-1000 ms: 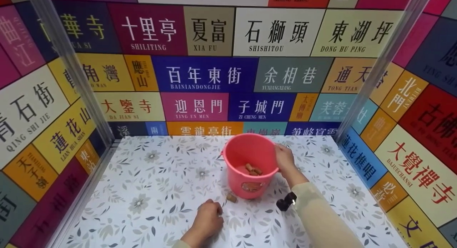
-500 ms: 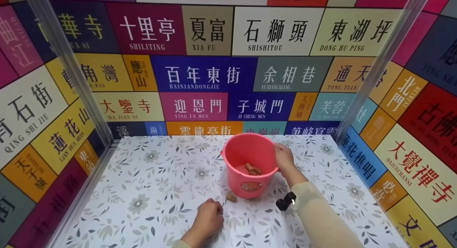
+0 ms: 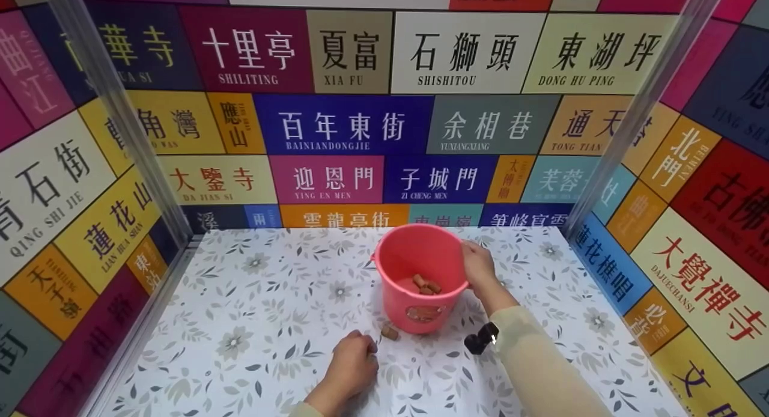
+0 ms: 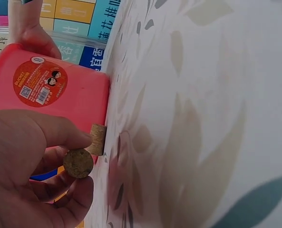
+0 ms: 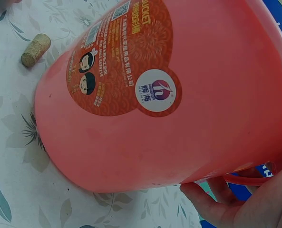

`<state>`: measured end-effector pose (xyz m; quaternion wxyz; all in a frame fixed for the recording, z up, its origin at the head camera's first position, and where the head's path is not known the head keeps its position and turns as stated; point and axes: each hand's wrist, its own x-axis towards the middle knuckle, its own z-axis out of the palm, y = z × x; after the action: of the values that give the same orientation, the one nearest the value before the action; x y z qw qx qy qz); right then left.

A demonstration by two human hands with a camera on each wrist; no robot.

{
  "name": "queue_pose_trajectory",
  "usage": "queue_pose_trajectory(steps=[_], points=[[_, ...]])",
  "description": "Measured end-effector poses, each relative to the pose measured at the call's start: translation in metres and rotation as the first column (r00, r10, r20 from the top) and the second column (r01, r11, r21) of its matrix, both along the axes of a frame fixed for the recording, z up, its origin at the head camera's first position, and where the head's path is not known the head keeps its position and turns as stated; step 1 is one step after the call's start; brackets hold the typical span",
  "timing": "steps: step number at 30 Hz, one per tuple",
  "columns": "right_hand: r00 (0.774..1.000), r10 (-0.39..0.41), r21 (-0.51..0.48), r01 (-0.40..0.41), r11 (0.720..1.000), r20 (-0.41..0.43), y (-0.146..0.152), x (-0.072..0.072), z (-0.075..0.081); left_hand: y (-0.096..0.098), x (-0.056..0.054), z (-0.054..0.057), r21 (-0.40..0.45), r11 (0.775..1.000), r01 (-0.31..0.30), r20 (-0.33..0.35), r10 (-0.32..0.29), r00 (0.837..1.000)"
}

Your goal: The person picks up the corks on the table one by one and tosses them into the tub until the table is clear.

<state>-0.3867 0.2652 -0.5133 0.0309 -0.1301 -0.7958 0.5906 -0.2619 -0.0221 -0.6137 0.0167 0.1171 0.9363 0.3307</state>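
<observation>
A pink bucket [image 3: 399, 306] stands upright on the patterned table, with several brown corks [image 3: 425, 285] at its bottom. My right hand [image 3: 479, 265] grips its right side by the rim; in the right wrist view the fingers [image 5: 202, 202] and thumb reach round the wall near the handle. My left hand [image 3: 351, 366] is low over the table in front of the bucket. Seen from the left wrist, it pinches a cork [image 4: 78, 163] between thumb and fingers, end toward the camera. Another cork [image 3: 389, 332] lies on the table between that hand and the bucket's base.
The table [image 3: 252, 309] has a white covering with grey flowers and leaves. Panels of coloured blocks with printed characters, like the back wall [image 3: 354, 122], enclose it at the back and both sides. A black device [image 3: 481, 339] sits at my right wrist.
My left hand has shifted very slightly up and right. The bucket, my right hand and the cork on the table keep their places.
</observation>
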Motion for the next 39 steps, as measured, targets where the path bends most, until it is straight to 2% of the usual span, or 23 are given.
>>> queue_pose_trajectory(steps=[5, 8, 15, 17, 21, 23, 34, 36, 39], points=[[1.000, 0.000, 0.002, 0.000, 1.000, 0.000, 0.000, 0.000, 0.000, 0.001, 0.001, 0.005, -0.015, 1.000, 0.022, -0.070, -0.023, 0.997], [1.000, -0.002, -0.003, 0.002, 1.000, -0.002, 0.000, 0.001, 0.000, 0.000, 0.002, 0.007, -0.011, 0.999, 0.030, -0.089, -0.031, 0.996], [1.000, -0.017, -0.004, 0.017, 1.000, -0.007, 0.000, 0.000, 0.001, 0.001, -0.003, 0.018, 0.029, 0.999, 0.013, -0.005, -0.013, 1.000], [1.000, -0.018, 0.001, 0.018, 1.000, -0.009, 0.000, 0.000, 0.001, 0.001, -0.005, 0.022, 0.036, 0.999, 0.011, -0.032, -0.010, 0.999], [1.000, -0.019, 0.002, 0.019, 1.000, -0.007, 0.000, 0.000, 0.001, -0.001, -0.007, 0.026, 0.039, 0.999, 0.025, -0.150, -0.019, 0.988], [1.000, -0.020, 0.003, 0.020, 1.000, -0.005, -0.001, 0.000, 0.001, -0.002, -0.008, 0.027, 0.044, 0.999, 0.028, -0.174, -0.020, 0.984], [1.000, -0.007, 0.002, 0.007, 1.000, -0.008, 0.000, 0.000, 0.000, -0.003, -0.013, 0.035, 0.068, 0.998, 0.018, -0.093, -0.012, 0.996], [1.000, -0.005, 0.001, 0.005, 1.000, -0.008, 0.000, 0.000, -0.001, -0.003, -0.014, 0.036, 0.068, 0.998, 0.018, -0.091, -0.011, 0.996], [1.000, 0.000, -0.001, 0.000, 1.000, -0.013, 0.000, 0.000, -0.001, -0.002, -0.014, 0.037, 0.063, 0.998, 0.019, -0.130, -0.011, 0.991]])
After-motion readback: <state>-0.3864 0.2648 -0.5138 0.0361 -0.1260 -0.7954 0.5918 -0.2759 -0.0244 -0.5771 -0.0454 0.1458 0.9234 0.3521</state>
